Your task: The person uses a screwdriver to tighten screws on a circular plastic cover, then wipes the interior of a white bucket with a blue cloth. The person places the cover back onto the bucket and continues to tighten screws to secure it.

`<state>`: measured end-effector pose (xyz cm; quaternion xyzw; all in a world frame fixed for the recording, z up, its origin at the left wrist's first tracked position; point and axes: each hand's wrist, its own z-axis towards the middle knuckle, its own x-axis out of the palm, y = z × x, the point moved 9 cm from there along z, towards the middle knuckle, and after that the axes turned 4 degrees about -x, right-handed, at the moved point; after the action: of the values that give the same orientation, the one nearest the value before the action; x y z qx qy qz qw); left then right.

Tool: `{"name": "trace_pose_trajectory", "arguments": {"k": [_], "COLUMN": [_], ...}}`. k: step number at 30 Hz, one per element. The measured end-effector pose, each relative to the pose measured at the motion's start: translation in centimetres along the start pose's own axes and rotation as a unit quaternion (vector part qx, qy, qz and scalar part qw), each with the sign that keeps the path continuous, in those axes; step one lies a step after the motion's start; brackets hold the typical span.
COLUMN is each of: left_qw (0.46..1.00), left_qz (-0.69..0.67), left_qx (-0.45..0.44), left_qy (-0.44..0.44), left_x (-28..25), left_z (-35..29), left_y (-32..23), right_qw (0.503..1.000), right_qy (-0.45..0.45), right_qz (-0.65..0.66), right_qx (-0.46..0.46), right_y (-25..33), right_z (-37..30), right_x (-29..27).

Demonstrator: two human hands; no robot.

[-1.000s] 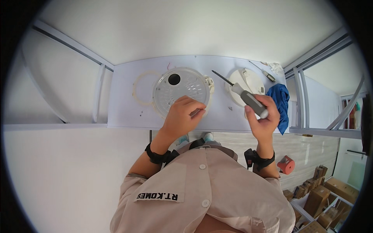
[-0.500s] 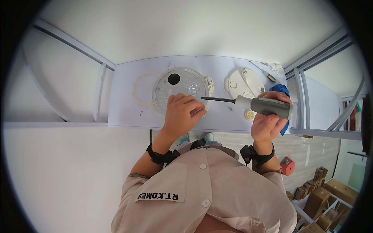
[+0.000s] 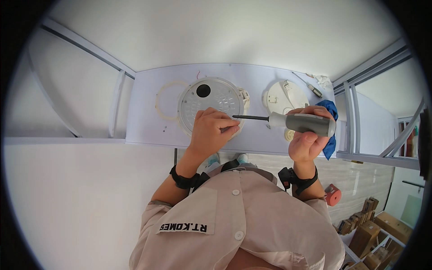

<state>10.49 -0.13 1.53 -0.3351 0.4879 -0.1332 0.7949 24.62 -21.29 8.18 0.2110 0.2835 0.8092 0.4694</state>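
My right hand (image 3: 305,146) is wrapped round the grey handle of a screwdriver (image 3: 310,124), held level above the table with its dark shaft pointing left. The shaft's tip reaches my left hand's fingertips. My left hand (image 3: 209,132) is closed in a pinch, thumb against fingers; what lies between them is too small to make out. Beneath the left hand rests a round metal-faced housing (image 3: 216,96) with a black circle and a pale rim. A white round cover (image 3: 292,94) lies right of it, and a small cream round part (image 3: 289,135) sits partly behind my right hand.
A thin cream ring (image 3: 158,104) lies left of the housing on the white table (image 3: 144,117), near tiny dark pieces (image 3: 164,129). Another screwdriver (image 3: 314,91) is at the far right, above a blue bag or cloth (image 3: 331,110). Cardboard boxes (image 3: 363,237) and a red object (image 3: 333,195) are below.
My right hand has shifted slightly left with the screwdriver, bringing its tip to my left fingertips. The left hand keeps its pinch and has barely moved.
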Motion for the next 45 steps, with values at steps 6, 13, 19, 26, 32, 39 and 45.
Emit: {"name": "trace_pose_trajectory", "arguments": {"k": [6,13,19,26,32,39,45], "left_qw": [1.0,1.0,1.0,1.0,1.0,1.0,0.999], "left_qz": [0.018,0.014,0.0,-0.002,-0.002,-0.001,0.009], "left_qx": [-0.001,0.007,-0.003,-0.017,-0.015,-0.012,-0.01], "left_qy": [0.001,-0.004,0.004,0.012,0.011,0.014,0.03], "left_x": [-0.1,-0.3,-0.2,-0.1,-0.1,0.0,0.0], "left_z": [0.0,-0.2,-0.1,0.0,0.1,0.0,0.0], "left_y": [0.0,0.1,0.3,0.5,0.5,0.5,0.4], "right_qw": [0.999,0.998,0.996,0.994,0.991,0.985,0.968], "right_qy": [0.006,0.026,0.074,0.095,0.128,0.17,0.229], "right_qz": [0.039,0.05,0.056,0.046,0.032,-0.015,-0.101], "right_qx": [0.017,0.03,0.014,0.016,0.007,0.009,-0.004], "right_y": [-0.6,-0.8,-0.8,-0.9,-0.8,0.0,1.4], "right_z": [-0.2,-0.1,-0.5,-0.3,-0.2,1.4,4.1], "right_x": [-0.2,-0.4,0.4,1.3,2.0,3.3,5.8]}}
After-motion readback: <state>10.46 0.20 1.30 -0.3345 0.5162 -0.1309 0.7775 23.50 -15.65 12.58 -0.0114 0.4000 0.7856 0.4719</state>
